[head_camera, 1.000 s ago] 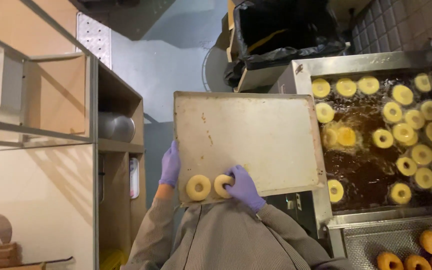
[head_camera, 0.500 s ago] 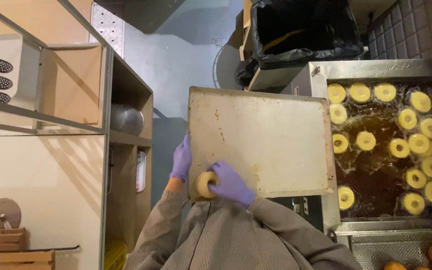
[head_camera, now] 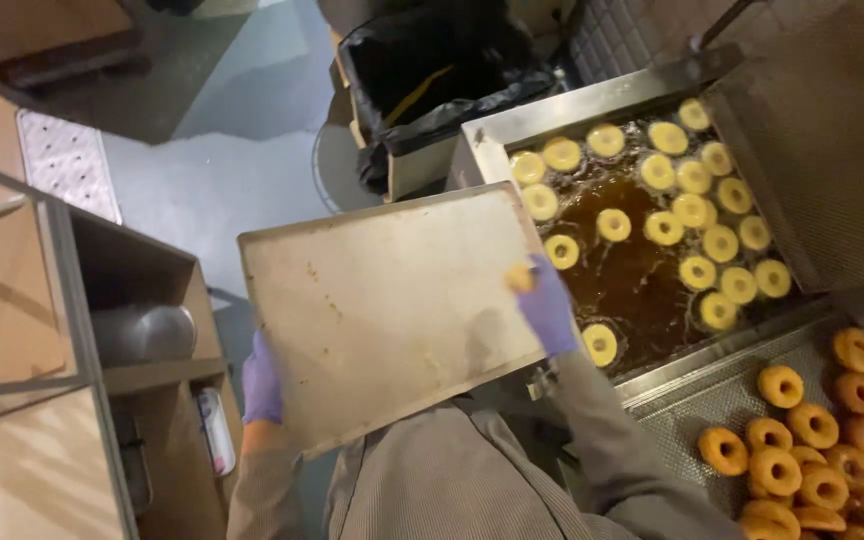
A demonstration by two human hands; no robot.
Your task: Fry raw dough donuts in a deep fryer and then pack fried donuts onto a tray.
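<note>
My left hand [head_camera: 262, 382], in a purple glove, grips the near left edge of a large floured metal tray [head_camera: 382, 300] that I hold level in front of me. My right hand [head_camera: 549, 305], also gloved, is at the tray's right edge and pinches a piece of raw ring dough [head_camera: 520, 277] over the rim next to the fryer [head_camera: 482, 140]. Several pale dough rings [head_camera: 692, 210] float in the dark oil. The tray's surface is bare.
Several browned doughnuts [head_camera: 812, 450] lie on a perforated drain rack at the lower right. A black-lined bin [head_camera: 432, 80] stands behind the fryer. A metal shelf unit [head_camera: 102, 330] holding a steel bowl is at my left.
Two dough rings lay at the tray's near edge; my right hand gathered them and moved right to the fryer side. The view swung towards the fryer.
</note>
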